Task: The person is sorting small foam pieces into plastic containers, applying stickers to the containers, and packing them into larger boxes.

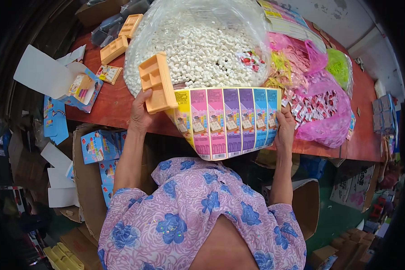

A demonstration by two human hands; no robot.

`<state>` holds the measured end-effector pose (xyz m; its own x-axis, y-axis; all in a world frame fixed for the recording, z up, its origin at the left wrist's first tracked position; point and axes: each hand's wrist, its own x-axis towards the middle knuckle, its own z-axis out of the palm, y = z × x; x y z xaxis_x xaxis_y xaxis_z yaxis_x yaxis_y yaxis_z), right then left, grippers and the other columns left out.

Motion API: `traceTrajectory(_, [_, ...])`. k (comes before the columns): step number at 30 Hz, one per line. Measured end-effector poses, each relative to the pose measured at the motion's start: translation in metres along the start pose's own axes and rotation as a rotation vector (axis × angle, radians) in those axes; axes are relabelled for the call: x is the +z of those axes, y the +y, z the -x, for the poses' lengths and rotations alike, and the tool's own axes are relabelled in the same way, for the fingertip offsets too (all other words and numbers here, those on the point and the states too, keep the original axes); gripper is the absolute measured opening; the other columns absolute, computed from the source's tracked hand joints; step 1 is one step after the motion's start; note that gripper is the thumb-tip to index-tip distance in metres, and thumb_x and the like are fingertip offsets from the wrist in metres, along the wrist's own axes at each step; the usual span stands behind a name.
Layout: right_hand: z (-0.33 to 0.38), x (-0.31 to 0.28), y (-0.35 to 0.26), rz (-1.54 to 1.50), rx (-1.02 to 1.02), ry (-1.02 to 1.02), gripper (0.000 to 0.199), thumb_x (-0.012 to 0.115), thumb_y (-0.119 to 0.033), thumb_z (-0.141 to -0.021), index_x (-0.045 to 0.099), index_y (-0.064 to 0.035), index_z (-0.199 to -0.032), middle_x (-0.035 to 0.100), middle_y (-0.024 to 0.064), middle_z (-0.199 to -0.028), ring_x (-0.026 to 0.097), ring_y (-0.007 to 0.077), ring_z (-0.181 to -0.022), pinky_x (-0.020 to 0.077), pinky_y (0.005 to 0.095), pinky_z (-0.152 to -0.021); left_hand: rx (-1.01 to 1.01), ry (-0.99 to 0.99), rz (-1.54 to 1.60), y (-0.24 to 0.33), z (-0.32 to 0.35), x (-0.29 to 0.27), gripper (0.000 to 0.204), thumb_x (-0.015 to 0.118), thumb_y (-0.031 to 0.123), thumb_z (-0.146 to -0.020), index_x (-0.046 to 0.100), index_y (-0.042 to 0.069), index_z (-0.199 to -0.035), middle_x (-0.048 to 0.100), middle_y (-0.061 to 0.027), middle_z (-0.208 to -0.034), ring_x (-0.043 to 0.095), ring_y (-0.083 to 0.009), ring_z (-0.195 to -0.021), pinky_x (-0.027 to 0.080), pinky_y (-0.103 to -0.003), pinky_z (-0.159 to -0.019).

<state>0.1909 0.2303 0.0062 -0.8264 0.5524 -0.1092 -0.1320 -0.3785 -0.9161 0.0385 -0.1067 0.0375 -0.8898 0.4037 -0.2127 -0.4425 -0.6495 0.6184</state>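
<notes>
Left hand (141, 114) has its grip closed on an orange tray (157, 83); right hand (285, 128) pinches the edge of a fanned stack of colourful cards (229, 120), both held over the near edge of the surface (108, 105). Pairing step, likely. Next calls for separating 1 card cleanly.

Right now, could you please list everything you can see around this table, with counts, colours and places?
Sheet of colourful label strips: one, yellow to blue, held over the near table edge.
Orange plastic tray: one, in the left hand; two more at far left.
Clear bag of small white blocks: one, table centre.
Pink plastic bags: about two, right side.
Blue printed cartons: several, in a cardboard box lower left.
Red-brown table: one.
Left hand: grips tray.
Right hand: holds sheet.
</notes>
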Motion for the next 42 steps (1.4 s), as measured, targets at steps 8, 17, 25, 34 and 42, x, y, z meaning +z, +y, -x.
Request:
traceTrajectory(8, [0.012, 0.002, 0.006, 0.0, -0.044, 0.057, 0.013, 0.047, -0.003, -0.08, 0.047, 0.0037, -0.091, 0.057, 0.0101, -0.081, 0.055, 0.0103, -0.068, 0.0461, 0.021, -0.062, 0.105, -0.129, -0.413, 0.038, 0.012, 0.045, 0.041, 0.052, 0.006, -0.076, 0.036, -0.002, -0.113, 0.049, -0.0126, -0.107, 0.053, -0.0197, -0.093, 0.046, -0.03, -0.079])
traceTrajectory(17, [0.013, 0.018, 0.044, 1.041, -0.244, 0.126, 0.026, 0.05, -0.005, -0.075, 0.045, -0.001, -0.1, 0.058, 0.014, -0.081, 0.057, 0.0191, -0.068, 0.0433, 0.0283, -0.056, 0.024, -0.005, -0.388, 0.005, -0.039, -0.025, 0.032, 0.053, 0.004, -0.072, 0.044, -0.004, -0.103, 0.056, -0.011, -0.093, 0.057, -0.0166, -0.081, 0.049, -0.026, -0.065])
traceTrajectory(25, [0.023, 0.042, 0.035, 1.722, -0.56, 0.109, 0.024, 0.055, -0.013, -0.071, 0.049, -0.0047, -0.092, 0.051, 0.0121, -0.083, 0.05, 0.0286, -0.078, 0.0365, 0.0383, -0.062, 0.199, 0.236, -0.584, -0.015, -0.044, -0.045, 0.032, 0.053, 0.004, -0.069, 0.045, -0.003, -0.1, 0.054, -0.0086, -0.091, 0.055, -0.0146, -0.076, 0.045, -0.025, -0.068])
traceTrajectory(34, [0.018, 0.104, 0.015, 1.325, -0.591, -0.027, 0.017, 0.055, -0.008, -0.074, 0.053, -0.0021, -0.089, 0.053, 0.0106, -0.078, 0.052, 0.0197, -0.071, 0.0397, 0.0316, -0.062, 0.372, 0.314, -0.622, 0.002, -0.034, -0.016, 0.034, 0.056, 0.009, -0.071, 0.042, -0.004, -0.099, 0.053, -0.0094, -0.089, 0.055, -0.0156, -0.074, 0.046, -0.025, -0.066])
traceTrajectory(42, [0.004, 0.246, 0.055, 1.006, -0.78, -0.52, 0.016, 0.059, -0.01, -0.07, 0.056, -0.003, -0.084, 0.056, 0.0101, -0.076, 0.054, 0.0239, -0.059, 0.0435, 0.0301, -0.05, 0.34, 0.193, -0.077, -0.019, -0.043, -0.005, 0.036, 0.054, 0.017, -0.079, 0.036, -0.001, -0.103, 0.047, -0.0103, -0.097, 0.052, -0.0161, -0.083, 0.045, -0.027, -0.07])
